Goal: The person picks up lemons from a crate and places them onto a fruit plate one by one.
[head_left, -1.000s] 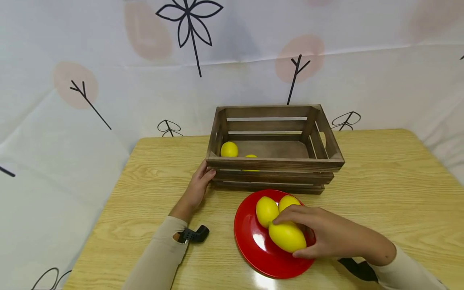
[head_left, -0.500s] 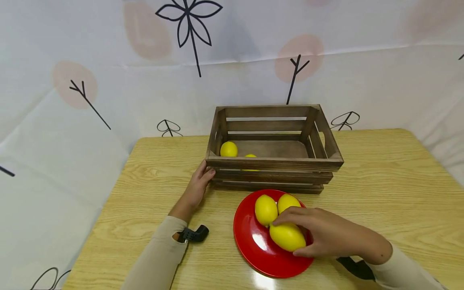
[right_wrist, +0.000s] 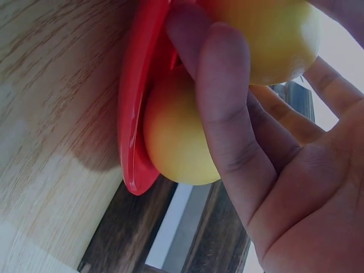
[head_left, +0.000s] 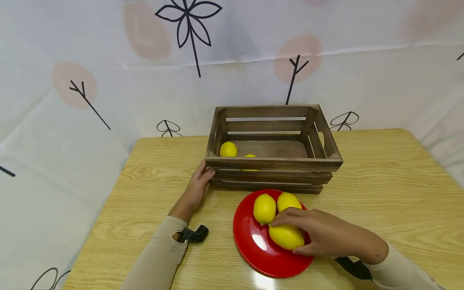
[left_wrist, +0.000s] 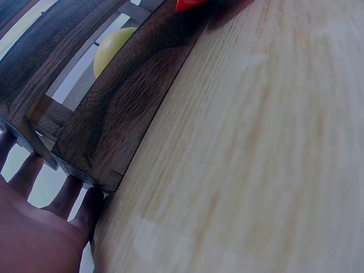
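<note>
A red plate [head_left: 246, 241] lies on the table before a slatted wooden crate [head_left: 275, 164]. My right hand [head_left: 330, 233] reaches in from the right and grips the nearest lemon [head_left: 286, 237], thumb in front and fingers over its far side. This lemon [right_wrist: 278, 45] is low over the plate; whether it touches it I cannot tell. Behind it on the plate sit a lemon [head_left: 264, 208] at left and another lemon [head_left: 288, 200], partly covered by my fingers. With straight fingers my left hand [left_wrist: 40, 227] touches the crate's front left corner.
Inside the crate, at its left side, are a yellow lemon [head_left: 228, 149] and a second lemon [head_left: 250, 156], mostly hidden by the front slats. A patterned white cloth [head_left: 235, 80] hangs behind the wood-grain table [head_left: 391, 181].
The left rear lemon has shifted slightly away from me and to the left on the plate. My right hand has drifted a little left with its lemon. My left hand stays put.
</note>
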Demonstrator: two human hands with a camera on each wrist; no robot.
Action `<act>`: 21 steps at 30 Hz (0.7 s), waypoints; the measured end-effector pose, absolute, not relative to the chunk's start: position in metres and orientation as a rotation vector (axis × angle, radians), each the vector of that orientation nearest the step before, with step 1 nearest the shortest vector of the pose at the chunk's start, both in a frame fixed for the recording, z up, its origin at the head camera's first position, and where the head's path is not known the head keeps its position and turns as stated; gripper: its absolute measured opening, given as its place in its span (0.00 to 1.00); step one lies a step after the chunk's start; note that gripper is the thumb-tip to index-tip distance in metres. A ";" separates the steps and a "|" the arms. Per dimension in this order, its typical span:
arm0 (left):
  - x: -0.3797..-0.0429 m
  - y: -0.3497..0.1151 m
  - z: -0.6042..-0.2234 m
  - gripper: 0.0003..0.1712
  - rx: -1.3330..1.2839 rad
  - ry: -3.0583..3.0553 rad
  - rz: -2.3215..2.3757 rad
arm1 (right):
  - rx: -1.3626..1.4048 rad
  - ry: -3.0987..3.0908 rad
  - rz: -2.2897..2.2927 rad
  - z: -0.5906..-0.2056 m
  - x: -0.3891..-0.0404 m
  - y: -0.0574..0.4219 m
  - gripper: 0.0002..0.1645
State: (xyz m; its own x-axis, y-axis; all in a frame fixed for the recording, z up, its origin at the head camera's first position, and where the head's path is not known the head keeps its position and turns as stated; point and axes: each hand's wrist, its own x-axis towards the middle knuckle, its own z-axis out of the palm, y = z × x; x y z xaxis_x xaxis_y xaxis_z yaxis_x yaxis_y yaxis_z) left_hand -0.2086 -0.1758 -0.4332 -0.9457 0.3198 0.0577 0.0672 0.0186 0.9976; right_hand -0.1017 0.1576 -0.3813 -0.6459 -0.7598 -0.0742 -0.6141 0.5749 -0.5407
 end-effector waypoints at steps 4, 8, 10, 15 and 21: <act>-0.204 -0.174 -0.424 0.33 0.416 2.112 2.023 | -1.121 2.518 -0.681 -0.382 -0.101 0.158 0.38; -0.198 -0.171 -0.413 0.33 0.418 2.143 1.991 | -1.109 2.507 -0.683 -0.381 -0.101 0.157 0.38; -0.197 -0.170 -0.411 0.33 0.409 2.149 1.983 | -1.104 2.498 -0.689 -0.380 -0.101 0.157 0.37; -0.197 -0.171 -0.412 0.32 0.405 2.132 1.995 | -1.103 2.492 -0.687 -0.379 -0.101 0.157 0.37; -0.204 -0.174 -0.426 0.32 0.407 2.094 2.041 | -1.084 2.498 -0.670 -0.380 -0.101 0.157 0.37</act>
